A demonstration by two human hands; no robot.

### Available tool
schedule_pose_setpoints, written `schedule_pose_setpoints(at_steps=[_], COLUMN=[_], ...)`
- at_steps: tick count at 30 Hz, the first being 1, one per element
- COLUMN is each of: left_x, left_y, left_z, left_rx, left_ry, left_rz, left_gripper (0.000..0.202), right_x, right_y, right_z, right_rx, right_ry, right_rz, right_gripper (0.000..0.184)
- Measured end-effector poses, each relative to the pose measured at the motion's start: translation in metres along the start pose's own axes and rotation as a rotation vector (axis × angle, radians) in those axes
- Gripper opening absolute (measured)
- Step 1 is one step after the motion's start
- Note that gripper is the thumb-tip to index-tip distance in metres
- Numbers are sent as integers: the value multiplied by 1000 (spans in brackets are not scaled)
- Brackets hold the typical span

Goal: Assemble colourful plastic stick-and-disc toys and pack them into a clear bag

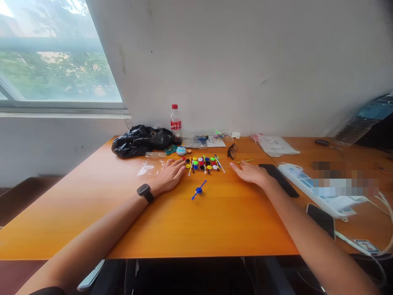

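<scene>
My left hand [168, 175] lies on the wooden table with its fingers stretched out, beside the left end of a cluster of small coloured discs [196, 167]. Thin plastic arrows [219, 164] in several colours lie across these discs. Nearer to me, a blue arrow spinner [199, 191] with a round hub sits between my arms. My right hand [250, 173] rests on its edge to the right of the cluster, fingers extended and nothing visible in it. A thin yellow-green arrow [246, 160] lies just beyond its fingers.
Behind the cluster stand a cola bottle [176, 125] and a black plastic bag [141, 141]. Clear plastic wrap [152, 164] lies left. Glasses [232, 151], a dark flat case [278, 179], a white power strip [313, 190] and a phone [321, 219] are on the right.
</scene>
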State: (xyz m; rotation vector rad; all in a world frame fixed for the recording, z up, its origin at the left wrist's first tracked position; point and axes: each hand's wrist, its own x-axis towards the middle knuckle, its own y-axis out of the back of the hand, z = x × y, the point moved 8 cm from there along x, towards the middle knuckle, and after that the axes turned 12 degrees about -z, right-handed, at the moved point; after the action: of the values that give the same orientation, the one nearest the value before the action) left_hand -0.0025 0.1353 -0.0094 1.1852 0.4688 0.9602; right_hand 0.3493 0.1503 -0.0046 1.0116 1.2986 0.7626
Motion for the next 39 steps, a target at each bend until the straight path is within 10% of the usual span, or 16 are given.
schedule_pose_setpoints(at_steps=[10, 15, 24, 27, 33, 39], left_x=[-3, -5, -4, -4, -6, -11], left_y=[6, 10, 12, 13, 17, 28], left_z=[-2, -3, -12, -11, -7, -1], left_rx=[35, 88, 116, 109, 90, 37], left_ry=[76, 116, 163, 176, 169, 113], left_rz=[37, 76, 130, 129, 166, 280], left_gripper=[57, 45, 21, 17, 13, 12], right_x=[-5, -29, -82, -85, -90, -83], right_y=[-2, 27, 51, 40, -11, -30], right_z=[-10, -20, -59, -76, -133, -139], right_rx=[-68, -45, 417, 742, 1065, 936], right_ry=[-4, 4, 610, 859, 1129, 1091], right_rz=[123, 385, 851, 706, -41, 24], right_gripper=[95, 92, 43, 28, 50, 20])
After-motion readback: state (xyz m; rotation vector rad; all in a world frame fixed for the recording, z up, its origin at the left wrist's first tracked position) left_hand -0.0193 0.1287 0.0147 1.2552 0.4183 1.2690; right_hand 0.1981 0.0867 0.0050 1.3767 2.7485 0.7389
